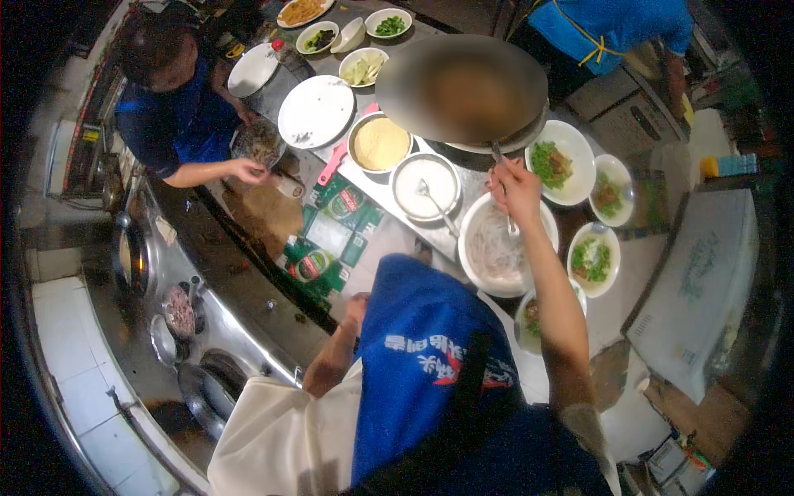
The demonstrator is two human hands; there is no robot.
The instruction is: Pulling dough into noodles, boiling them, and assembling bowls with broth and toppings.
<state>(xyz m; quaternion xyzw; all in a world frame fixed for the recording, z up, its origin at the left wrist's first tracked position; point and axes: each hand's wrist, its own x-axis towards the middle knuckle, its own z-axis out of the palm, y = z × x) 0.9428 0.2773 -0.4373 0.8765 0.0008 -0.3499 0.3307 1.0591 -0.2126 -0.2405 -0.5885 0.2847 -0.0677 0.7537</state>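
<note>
My right hand (516, 185) is closed around a slim metal utensil (500, 155), reaching over the near side of a large vessel (518, 144) whose contents are blurred out. Under that wrist stands a white bowl of pale translucent noodles (493, 248). To its left sit a metal bowl of white powder or paste (412, 192) with a metal spoon (441, 208) in it, and a metal bowl of yellowish powder (381, 142). My left hand (356, 310) hangs beside the blue apron (428, 322), partly hidden by it; its fingers are not clear.
Bowls with greens (558, 164) line the right side. White plates (317, 111), a pink-handled tool (334, 164) and small ingredient bowls (389, 23) are further back. A co-worker (186, 111) handles a bowl at left. Behind lies a stove counter with a wok (208, 397).
</note>
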